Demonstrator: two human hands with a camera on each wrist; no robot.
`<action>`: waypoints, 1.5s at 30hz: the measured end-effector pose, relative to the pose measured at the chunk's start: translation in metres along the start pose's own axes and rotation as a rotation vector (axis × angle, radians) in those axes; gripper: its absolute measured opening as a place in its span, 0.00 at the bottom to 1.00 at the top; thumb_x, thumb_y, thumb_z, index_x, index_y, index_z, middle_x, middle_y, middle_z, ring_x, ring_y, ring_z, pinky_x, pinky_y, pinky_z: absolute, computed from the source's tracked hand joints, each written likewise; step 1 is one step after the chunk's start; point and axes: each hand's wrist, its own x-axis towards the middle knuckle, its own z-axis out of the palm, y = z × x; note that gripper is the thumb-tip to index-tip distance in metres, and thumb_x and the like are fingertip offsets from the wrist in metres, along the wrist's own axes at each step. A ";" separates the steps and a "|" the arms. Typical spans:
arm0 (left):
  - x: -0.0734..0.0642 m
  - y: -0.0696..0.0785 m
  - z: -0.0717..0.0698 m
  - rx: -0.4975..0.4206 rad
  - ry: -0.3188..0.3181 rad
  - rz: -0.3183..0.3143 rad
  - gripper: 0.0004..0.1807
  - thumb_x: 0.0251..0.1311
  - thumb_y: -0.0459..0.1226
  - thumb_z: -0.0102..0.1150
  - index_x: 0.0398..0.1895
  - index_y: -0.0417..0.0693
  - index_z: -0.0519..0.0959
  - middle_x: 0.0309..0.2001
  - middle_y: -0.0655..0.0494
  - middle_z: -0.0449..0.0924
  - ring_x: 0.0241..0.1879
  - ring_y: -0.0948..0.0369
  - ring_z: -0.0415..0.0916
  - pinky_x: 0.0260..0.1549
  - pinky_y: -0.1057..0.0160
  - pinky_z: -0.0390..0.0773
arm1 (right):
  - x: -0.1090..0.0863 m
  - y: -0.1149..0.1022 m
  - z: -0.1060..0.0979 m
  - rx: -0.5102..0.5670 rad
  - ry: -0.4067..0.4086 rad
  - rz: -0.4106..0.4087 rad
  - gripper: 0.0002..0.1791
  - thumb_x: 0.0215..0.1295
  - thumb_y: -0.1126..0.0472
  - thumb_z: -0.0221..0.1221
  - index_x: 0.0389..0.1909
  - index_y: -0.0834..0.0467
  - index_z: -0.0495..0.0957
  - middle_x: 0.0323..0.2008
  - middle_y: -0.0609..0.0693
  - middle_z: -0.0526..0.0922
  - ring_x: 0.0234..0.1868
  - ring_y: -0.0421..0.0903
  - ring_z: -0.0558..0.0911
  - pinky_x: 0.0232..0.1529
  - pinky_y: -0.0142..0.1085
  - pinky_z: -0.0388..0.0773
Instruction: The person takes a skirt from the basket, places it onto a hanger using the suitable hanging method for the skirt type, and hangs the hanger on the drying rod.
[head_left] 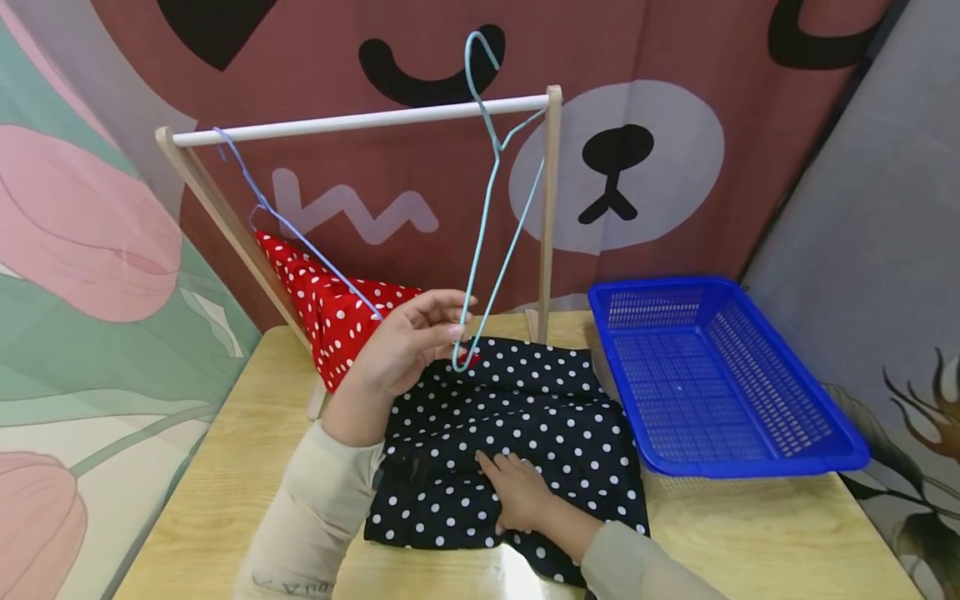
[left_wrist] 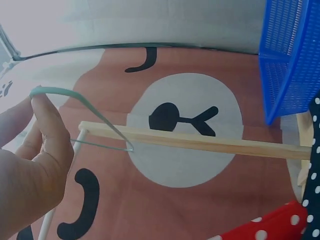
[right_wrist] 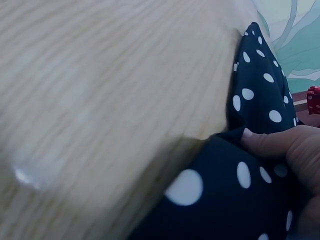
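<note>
My left hand [head_left: 408,342] pinches one end of a light teal clothes hanger [head_left: 483,212] between thumb and fingers, its hook pointing up in front of the rack. In the left wrist view, the hanger's bend [left_wrist: 62,91] lies between the fingertips. Below, a black cloth with white dots [head_left: 600,433] is spread on the table. My right hand [head_left: 519,496] lies over its near part, fingers on top. In the right wrist view the thumb [right_wrist: 267,142] presses into a fold at the cloth's edge, gathering it; the other fingers are hidden there.
A rack with a white rod [head_left: 337,123] and wooden posts stands at the back. On its left side hangs a purple hanger [head_left: 300,237] with a red dotted cloth [head_left: 315,308]. A blue plastic basket [head_left: 652,392] sits on the right of the wooden table [head_left: 225,500].
</note>
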 end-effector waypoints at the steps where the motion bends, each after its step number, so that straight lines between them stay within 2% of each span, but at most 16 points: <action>1: -0.002 -0.002 0.000 0.001 -0.001 -0.007 0.18 0.53 0.21 0.41 0.40 0.48 0.74 0.33 0.52 0.71 0.30 0.60 0.71 0.27 0.68 0.73 | 0.001 0.000 0.000 -0.007 -0.007 0.008 0.58 0.23 0.52 0.73 0.62 0.56 0.54 0.44 0.49 0.67 0.42 0.46 0.66 0.44 0.42 0.66; 5: -0.013 -0.010 -0.001 -0.003 -0.006 -0.025 0.19 0.53 0.21 0.42 0.40 0.51 0.74 0.34 0.51 0.71 0.30 0.61 0.72 0.29 0.67 0.75 | 0.006 -0.002 -0.001 -0.026 -0.024 0.046 0.61 0.22 0.52 0.74 0.63 0.56 0.51 0.47 0.51 0.66 0.45 0.48 0.65 0.44 0.42 0.65; 10: -0.028 -0.021 -0.001 -0.001 -0.012 -0.033 0.17 0.53 0.22 0.44 0.41 0.48 0.73 0.34 0.51 0.71 0.30 0.61 0.72 0.29 0.67 0.75 | 0.011 -0.005 -0.002 -0.035 -0.051 0.084 0.62 0.22 0.52 0.74 0.63 0.55 0.50 0.50 0.53 0.66 0.49 0.50 0.64 0.46 0.45 0.64; 17: -0.049 -0.034 -0.002 0.028 0.002 -0.025 0.16 0.53 0.22 0.45 0.41 0.47 0.73 0.33 0.51 0.70 0.29 0.62 0.71 0.29 0.68 0.75 | 0.016 -0.005 -0.006 -0.057 -0.031 0.086 0.60 0.20 0.51 0.74 0.62 0.56 0.53 0.47 0.54 0.66 0.44 0.49 0.64 0.42 0.42 0.64; 21: -0.062 -0.041 -0.002 0.027 0.004 -0.001 0.16 0.53 0.21 0.45 0.41 0.46 0.73 0.33 0.52 0.70 0.28 0.63 0.71 0.29 0.68 0.75 | 0.016 -0.004 -0.009 -0.119 -0.001 0.066 0.61 0.18 0.47 0.73 0.62 0.56 0.54 0.49 0.57 0.61 0.45 0.51 0.61 0.43 0.43 0.61; 23: -0.070 -0.046 -0.003 0.025 0.005 0.001 0.17 0.53 0.21 0.45 0.41 0.46 0.73 0.33 0.52 0.71 0.28 0.63 0.71 0.29 0.68 0.75 | 0.017 -0.004 -0.010 -0.156 -0.001 0.057 0.62 0.18 0.45 0.73 0.62 0.55 0.54 0.54 0.58 0.55 0.51 0.54 0.57 0.49 0.47 0.57; 26: -0.083 -0.056 -0.007 0.016 -0.005 -0.001 0.17 0.53 0.20 0.44 0.41 0.46 0.73 0.33 0.52 0.70 0.29 0.64 0.72 0.30 0.69 0.75 | 0.019 -0.004 -0.012 -0.198 -0.031 0.036 0.62 0.19 0.42 0.72 0.62 0.55 0.53 0.62 0.59 0.44 0.60 0.56 0.47 0.56 0.53 0.46; 29: -0.096 -0.068 -0.010 -0.001 -0.003 -0.035 0.17 0.52 0.20 0.44 0.42 0.44 0.72 0.33 0.53 0.71 0.29 0.64 0.72 0.30 0.69 0.75 | 0.022 -0.002 -0.013 -0.199 -0.069 0.010 0.62 0.20 0.41 0.71 0.63 0.55 0.52 0.64 0.58 0.39 0.63 0.56 0.40 0.57 0.54 0.39; 32: -0.109 -0.082 -0.013 -0.024 0.019 -0.103 0.15 0.51 0.21 0.46 0.41 0.43 0.71 0.32 0.53 0.71 0.30 0.65 0.72 0.29 0.69 0.75 | 0.024 0.001 -0.013 -0.178 -0.096 -0.003 0.62 0.21 0.42 0.71 0.63 0.55 0.51 0.64 0.59 0.42 0.63 0.55 0.41 0.57 0.54 0.38; 38: -0.129 -0.104 -0.016 -0.052 0.098 -0.246 0.13 0.51 0.23 0.48 0.38 0.45 0.70 0.31 0.55 0.69 0.29 0.65 0.72 0.27 0.69 0.74 | 0.023 0.003 -0.012 -0.092 -0.102 -0.029 0.60 0.23 0.44 0.71 0.62 0.57 0.53 0.60 0.59 0.53 0.60 0.56 0.51 0.57 0.52 0.45; 45: -0.143 -0.112 -0.016 -0.067 0.183 -0.323 0.12 0.49 0.23 0.50 0.37 0.40 0.67 0.30 0.54 0.68 0.29 0.64 0.73 0.27 0.66 0.75 | 0.022 0.001 -0.012 -0.014 -0.111 -0.059 0.55 0.30 0.41 0.67 0.61 0.59 0.55 0.57 0.60 0.57 0.58 0.56 0.55 0.55 0.51 0.49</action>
